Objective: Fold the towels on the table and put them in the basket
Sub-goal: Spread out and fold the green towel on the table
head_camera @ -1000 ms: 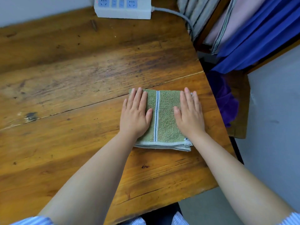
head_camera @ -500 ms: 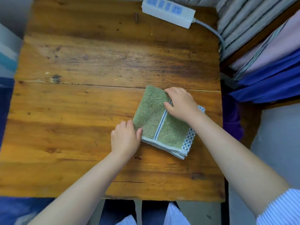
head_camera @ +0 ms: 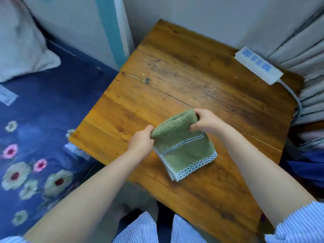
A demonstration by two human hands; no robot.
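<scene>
A folded green towel (head_camera: 182, 144) with a blue stripe and a checkered hem hangs a little above the wooden table (head_camera: 184, 81). My left hand (head_camera: 141, 142) grips its upper left corner. My right hand (head_camera: 206, 122) grips its upper right corner, fingers curled over the folded edge. The towel's lower hem droops toward the table's near side. No basket is in view.
A white power strip (head_camera: 257, 67) with its cable lies at the table's far right corner, next to grey curtain folds (head_camera: 301, 55). A bed with a blue flowered sheet (head_camera: 35, 137) and a white pillow (head_camera: 22, 50) lies left of the table.
Both hands went from pressing flat on the towel to gripping its top corners and lifting it off the table. The view has swung left, showing the bed.
</scene>
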